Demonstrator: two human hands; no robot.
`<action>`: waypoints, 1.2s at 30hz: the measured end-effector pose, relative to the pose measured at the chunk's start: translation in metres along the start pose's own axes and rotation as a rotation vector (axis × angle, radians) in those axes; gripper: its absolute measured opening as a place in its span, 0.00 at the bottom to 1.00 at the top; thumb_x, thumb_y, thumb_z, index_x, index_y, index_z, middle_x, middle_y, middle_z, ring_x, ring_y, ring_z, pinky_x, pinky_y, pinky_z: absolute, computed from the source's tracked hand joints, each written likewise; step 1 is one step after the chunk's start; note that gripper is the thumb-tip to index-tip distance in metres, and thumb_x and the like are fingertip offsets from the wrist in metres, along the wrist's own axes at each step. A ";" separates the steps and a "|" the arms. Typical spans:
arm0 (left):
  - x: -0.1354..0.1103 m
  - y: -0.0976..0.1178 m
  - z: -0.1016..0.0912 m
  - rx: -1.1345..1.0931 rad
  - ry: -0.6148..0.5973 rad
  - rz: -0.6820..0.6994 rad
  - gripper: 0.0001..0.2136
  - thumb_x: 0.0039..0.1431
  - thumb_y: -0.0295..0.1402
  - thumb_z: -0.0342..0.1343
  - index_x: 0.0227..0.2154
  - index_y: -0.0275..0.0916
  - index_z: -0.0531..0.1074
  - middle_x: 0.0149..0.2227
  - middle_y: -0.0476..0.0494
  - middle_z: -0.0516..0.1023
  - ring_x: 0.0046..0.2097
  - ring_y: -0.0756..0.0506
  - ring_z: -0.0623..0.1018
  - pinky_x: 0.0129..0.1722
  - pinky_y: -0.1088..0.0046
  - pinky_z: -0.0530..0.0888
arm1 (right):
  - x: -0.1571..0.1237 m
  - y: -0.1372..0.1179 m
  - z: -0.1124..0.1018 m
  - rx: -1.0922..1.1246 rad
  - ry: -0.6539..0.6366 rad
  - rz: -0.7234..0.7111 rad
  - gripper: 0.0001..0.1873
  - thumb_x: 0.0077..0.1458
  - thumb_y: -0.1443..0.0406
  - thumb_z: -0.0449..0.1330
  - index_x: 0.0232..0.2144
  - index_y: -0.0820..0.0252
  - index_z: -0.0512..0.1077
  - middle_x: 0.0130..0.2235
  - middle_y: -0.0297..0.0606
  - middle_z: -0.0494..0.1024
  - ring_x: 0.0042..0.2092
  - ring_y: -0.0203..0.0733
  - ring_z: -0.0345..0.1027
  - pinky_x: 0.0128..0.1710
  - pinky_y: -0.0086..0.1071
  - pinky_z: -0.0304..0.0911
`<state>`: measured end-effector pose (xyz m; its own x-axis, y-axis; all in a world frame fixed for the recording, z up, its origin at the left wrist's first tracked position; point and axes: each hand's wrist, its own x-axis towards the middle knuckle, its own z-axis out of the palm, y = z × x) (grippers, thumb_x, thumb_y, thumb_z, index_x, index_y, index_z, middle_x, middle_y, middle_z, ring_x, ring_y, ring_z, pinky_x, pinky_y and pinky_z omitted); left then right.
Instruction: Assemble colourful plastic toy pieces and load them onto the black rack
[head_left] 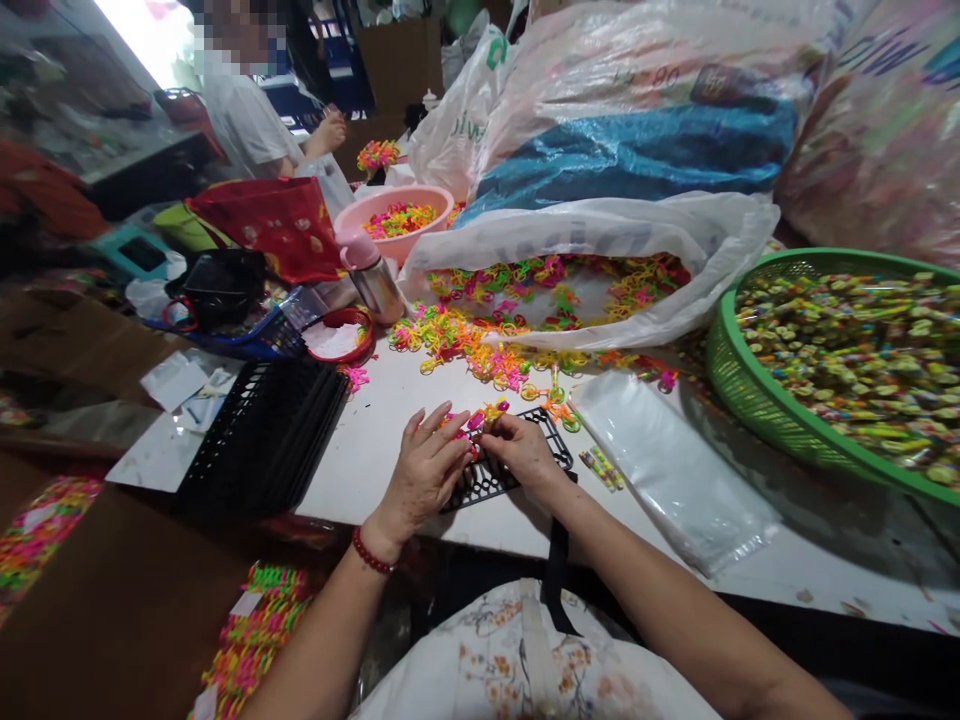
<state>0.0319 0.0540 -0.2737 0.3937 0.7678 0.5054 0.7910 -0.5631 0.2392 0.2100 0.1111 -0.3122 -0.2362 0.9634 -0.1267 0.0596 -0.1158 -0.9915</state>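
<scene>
My left hand (429,462), with a red bead bracelet on its wrist, lies over the left part of a black plastic grid tray (556,436). Its fingers are stretched out against small pink and red plastic toys (475,420) on the tray. From the other side my right hand (528,456) reaches in, thumb and fingers pinched on one of these small bright pieces; the fingers partly hide it. Several thin, colourful wrapped sticks (601,468) lie right of the tray, beside a stack of clear plastic bags (675,470).
Loose bright plastic toys (480,345) spill from a white sack (720,225) behind the tray. A green basket (780,415) of wrapped sticks stands at right. Stacked black trays (259,440), a steel bottle (377,285) and a pink basin (352,215) stand left. Another person (244,120) works behind.
</scene>
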 end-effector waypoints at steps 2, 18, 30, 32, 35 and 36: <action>0.000 0.001 0.001 -0.016 0.017 -0.019 0.04 0.66 0.27 0.53 0.41 0.40 0.72 0.61 0.42 0.71 0.69 0.39 0.60 0.67 0.46 0.53 | -0.003 -0.005 0.000 0.145 -0.004 0.068 0.16 0.41 0.55 0.70 0.25 0.59 0.73 0.22 0.27 0.69 0.24 0.33 0.58 0.26 0.29 0.54; 0.003 0.005 -0.003 -0.074 0.002 -0.071 0.06 0.67 0.28 0.51 0.42 0.41 0.70 0.57 0.40 0.74 0.65 0.41 0.67 0.69 0.41 0.44 | 0.006 -0.007 0.003 -0.527 -0.132 -0.215 0.03 0.55 0.67 0.59 0.29 0.58 0.70 0.30 0.34 0.73 0.31 0.39 0.62 0.35 0.32 0.57; 0.006 0.003 -0.007 0.144 -0.145 -0.002 0.23 0.68 0.34 0.51 0.64 0.45 0.59 0.64 0.39 0.68 0.67 0.38 0.64 0.66 0.37 0.31 | 0.007 0.004 0.007 -0.832 -0.282 -0.376 0.11 0.56 0.74 0.55 0.40 0.61 0.72 0.39 0.42 0.76 0.40 0.42 0.67 0.42 0.32 0.63; 0.006 0.003 -0.007 0.169 -0.145 -0.006 0.23 0.68 0.35 0.52 0.64 0.45 0.60 0.63 0.39 0.68 0.67 0.36 0.63 0.66 0.36 0.31 | 0.006 0.001 0.001 -0.749 -0.266 -0.399 0.11 0.57 0.73 0.56 0.42 0.61 0.72 0.41 0.42 0.77 0.42 0.42 0.69 0.45 0.33 0.64; 0.004 0.003 -0.008 0.187 -0.143 -0.015 0.22 0.68 0.35 0.51 0.63 0.44 0.61 0.64 0.38 0.67 0.67 0.36 0.62 0.65 0.34 0.31 | 0.002 -0.006 -0.029 -0.671 -0.133 -0.458 0.13 0.60 0.70 0.57 0.47 0.60 0.72 0.45 0.43 0.77 0.46 0.42 0.70 0.49 0.34 0.64; 0.003 0.002 -0.009 0.193 -0.144 -0.020 0.22 0.68 0.35 0.51 0.63 0.44 0.61 0.64 0.38 0.67 0.67 0.36 0.62 0.65 0.34 0.31 | -0.001 -0.008 -0.044 -0.693 -0.066 -0.470 0.12 0.61 0.70 0.56 0.47 0.60 0.73 0.46 0.43 0.77 0.47 0.42 0.70 0.50 0.35 0.64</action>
<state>0.0300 0.0524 -0.2643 0.4290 0.8215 0.3757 0.8687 -0.4892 0.0777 0.2523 0.1221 -0.3026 -0.4399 0.8558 0.2723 0.5180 0.4895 -0.7015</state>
